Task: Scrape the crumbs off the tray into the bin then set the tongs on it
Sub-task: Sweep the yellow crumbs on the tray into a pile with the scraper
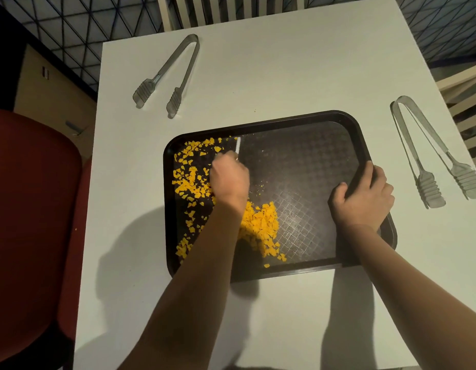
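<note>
While both forearms reach in from the near edge, right hand (363, 198) clamps the black tray (306, 156) at its right rim, thumb inside. Left hand (229, 180) sits over the tray's left half, fingers curled round a thin white scraper (238, 146), mostly hidden. Yellow crumbs (261, 225) left and near-centre, partly under the arm. Tongs (167, 73) beyond the tray's far-left corner; second tongs (429, 153) right of it.

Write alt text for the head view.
The left hand scrapes yellow crumbs across a black tray with a white scraper while the right hand grips its rim. Two tongs lie on the white table.
</note>
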Demonstrator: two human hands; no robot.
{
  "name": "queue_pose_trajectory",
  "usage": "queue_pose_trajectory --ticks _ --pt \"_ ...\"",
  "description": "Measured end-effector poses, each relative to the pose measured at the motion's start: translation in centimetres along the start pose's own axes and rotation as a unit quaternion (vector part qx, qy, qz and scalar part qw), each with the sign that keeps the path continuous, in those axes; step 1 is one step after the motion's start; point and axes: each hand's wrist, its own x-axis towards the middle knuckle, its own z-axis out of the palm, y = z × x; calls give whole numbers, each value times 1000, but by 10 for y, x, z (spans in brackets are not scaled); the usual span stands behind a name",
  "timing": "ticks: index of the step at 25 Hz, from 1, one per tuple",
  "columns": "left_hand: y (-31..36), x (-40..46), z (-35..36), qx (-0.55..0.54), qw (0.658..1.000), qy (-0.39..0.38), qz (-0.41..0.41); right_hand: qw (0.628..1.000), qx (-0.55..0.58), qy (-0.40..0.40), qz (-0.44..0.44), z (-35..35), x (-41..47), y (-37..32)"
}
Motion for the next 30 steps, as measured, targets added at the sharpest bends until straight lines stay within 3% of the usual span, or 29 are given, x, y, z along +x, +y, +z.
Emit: queue_pose_trajectory --ticks 11,14,18,20,26,30 --pt "3 -49 13 -20 999 -19 26 999 13 -41 28 -19 -45 -5" --pt "2 -60 15 -48 997 21 52 995 -7 -58 -79 -25 -14 -23" --pt "7 -62 16 -59 992 53 93 963 -13 -102 -249 -7 73 -61" --pt "8 -62 18 -49 991 56 110 950 -20 -126 -287 5 95 -70" --pt "9 -69 28 15 991 19 133 962 93 -110 -230 14 89 -53" --pt "2 -69 25 51 994 4 95 969 127 -101 -187 14 59 -43"
